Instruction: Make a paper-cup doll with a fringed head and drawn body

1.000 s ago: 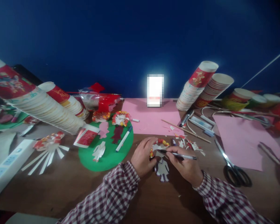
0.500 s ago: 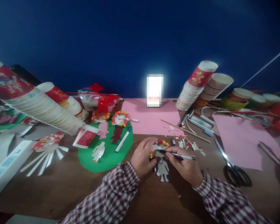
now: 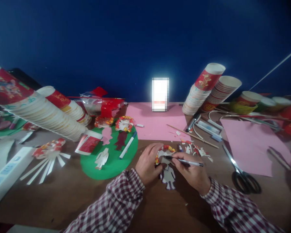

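A white paper doll cutout (image 3: pixel 169 178) lies on the wooden table in front of me, its body edged in dark ink with a dotted line at the neck. Around its head curls a red-and-yellow strip (image 3: pixel 170 149). My left hand (image 3: pixel 149 163) grips the doll's head at its left edge, fingers bent over the paper and thumb beside the neck. In my right hand (image 3: pixel 194 171) is a ballpoint pen (image 3: pixel 188 161), pinched between thumb and fingers. Its dark tip points left onto the doll's face area, though contact is too small to make out.
On the left, a green paper disc (image 3: pixel 111 171) carries small cutouts and a marker (image 3: pixel 128 145). Stacked paper cups (image 3: pixel 50 113) lean there, with more cups (image 3: pixel 199 94) at back right. Scissors (image 3: pixel 242 174) lie right of my hand, near paper scraps (image 3: pixel 196 150) and pink paper (image 3: pixel 249 145).
Both hands, the pen and the doll hold nearly the same place. Only a very slight shift of the whole view shows.
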`<state>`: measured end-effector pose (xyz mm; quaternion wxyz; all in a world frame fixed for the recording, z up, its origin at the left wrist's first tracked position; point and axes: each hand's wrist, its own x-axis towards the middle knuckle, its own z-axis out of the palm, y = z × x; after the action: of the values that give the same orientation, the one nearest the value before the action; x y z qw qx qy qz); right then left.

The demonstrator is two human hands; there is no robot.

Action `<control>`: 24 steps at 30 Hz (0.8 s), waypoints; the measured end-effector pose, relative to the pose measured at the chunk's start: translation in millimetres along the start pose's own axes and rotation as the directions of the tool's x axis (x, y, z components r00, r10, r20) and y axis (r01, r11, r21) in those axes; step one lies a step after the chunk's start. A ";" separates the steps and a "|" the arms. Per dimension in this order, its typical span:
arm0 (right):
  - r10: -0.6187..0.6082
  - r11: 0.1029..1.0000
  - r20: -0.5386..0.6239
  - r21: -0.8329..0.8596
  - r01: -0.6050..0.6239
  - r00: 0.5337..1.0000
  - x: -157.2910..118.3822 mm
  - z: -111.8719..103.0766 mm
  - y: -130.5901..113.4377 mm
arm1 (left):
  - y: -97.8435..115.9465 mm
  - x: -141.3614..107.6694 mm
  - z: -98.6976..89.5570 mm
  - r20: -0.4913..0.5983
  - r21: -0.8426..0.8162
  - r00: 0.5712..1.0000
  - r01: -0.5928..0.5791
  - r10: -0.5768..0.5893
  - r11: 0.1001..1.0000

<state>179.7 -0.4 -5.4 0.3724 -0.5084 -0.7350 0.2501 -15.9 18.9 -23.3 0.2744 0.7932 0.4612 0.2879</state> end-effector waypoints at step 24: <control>-0.049 0.992 -0.142 -0.125 0.031 0.989 -1.1 -4.9 -2.9 | 1.6 0.4 -0.3 -0.007 -0.007 1.000 0.008 -0.008 1.000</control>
<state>182.2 -2.6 -0.5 0.3976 -0.5323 -0.7302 0.1593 -15.0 18.7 -21.9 0.2766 0.7894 0.4644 0.2911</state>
